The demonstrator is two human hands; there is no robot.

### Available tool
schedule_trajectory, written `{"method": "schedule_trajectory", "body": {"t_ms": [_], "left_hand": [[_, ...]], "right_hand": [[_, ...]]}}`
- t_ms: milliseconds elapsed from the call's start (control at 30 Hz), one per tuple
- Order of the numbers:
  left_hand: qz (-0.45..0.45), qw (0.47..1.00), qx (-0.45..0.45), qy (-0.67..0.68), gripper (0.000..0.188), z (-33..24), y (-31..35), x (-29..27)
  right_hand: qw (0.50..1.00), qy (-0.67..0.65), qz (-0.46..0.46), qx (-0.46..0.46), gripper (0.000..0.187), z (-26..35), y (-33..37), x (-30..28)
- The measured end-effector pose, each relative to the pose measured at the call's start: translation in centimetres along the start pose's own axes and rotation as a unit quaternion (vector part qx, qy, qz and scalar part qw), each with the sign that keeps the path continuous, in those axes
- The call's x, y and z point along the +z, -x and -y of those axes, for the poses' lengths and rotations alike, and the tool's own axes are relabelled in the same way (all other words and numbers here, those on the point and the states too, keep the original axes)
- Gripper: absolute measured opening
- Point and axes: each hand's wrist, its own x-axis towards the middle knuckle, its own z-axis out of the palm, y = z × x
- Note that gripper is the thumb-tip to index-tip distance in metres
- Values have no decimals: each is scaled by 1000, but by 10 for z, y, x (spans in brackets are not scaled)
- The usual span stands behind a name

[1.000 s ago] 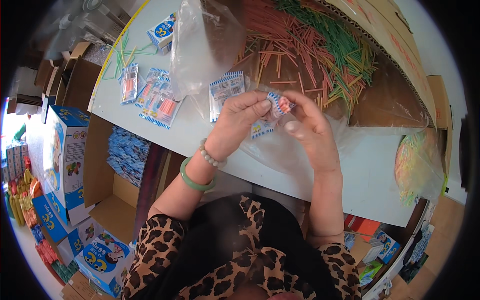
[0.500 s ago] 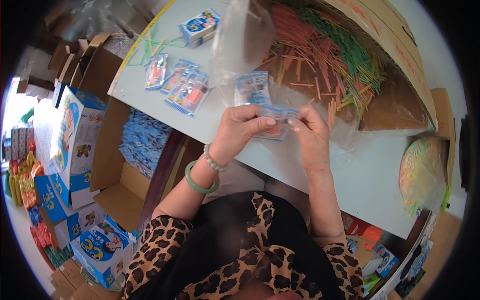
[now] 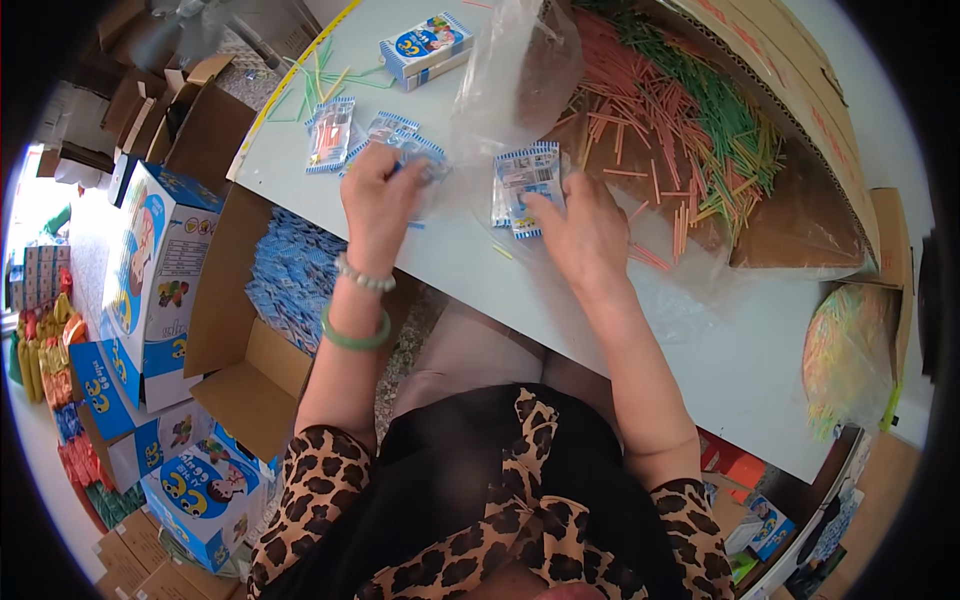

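My left hand (image 3: 378, 205), fingers bent and slightly blurred, is over a group of small blue-and-white plastic packets on the table. A blurred packet (image 3: 428, 160) shows beside its thumb and seems pinched there. Another packet (image 3: 331, 135) with pinkish contents lies just left of that hand. My right hand (image 3: 592, 230) has its thumb on the face and its fingers at the edge of a clear-and-blue packet (image 3: 530, 178), which overlaps at least one more packet. The right fingertips are partly hidden behind the packet's edge.
A small blue-and-white carton (image 3: 426, 50) and green straws (image 3: 322, 85) lie at the far left of the table (image 3: 700, 370). A large box (image 3: 810, 100) lined with plastic holds loose coloured sticks (image 3: 660, 120). Below left, an open carton (image 3: 250, 375) contains many blue packets (image 3: 295, 275).
My hands have moved apart from the packet they held together. The left has gone leftward and away from me to the packets there; the right has reached the packets at the middle.
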Motion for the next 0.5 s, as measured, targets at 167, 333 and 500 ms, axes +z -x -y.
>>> {"method": "schedule_trajectory", "body": {"t_ms": [167,333,500], "left_hand": [[-207,831,304,-417,12,-3,-19,6],[-172,895,335,-240,16,-22,38,29],[-33,968,215,-126,21,-41,58,57]], "right_hand": [[995,59,44,71,31,-2,-19,12],[990,-48,66,114,26,-18,-22,1],[999,2,-28,18,21,-25,-8,-17]]}}
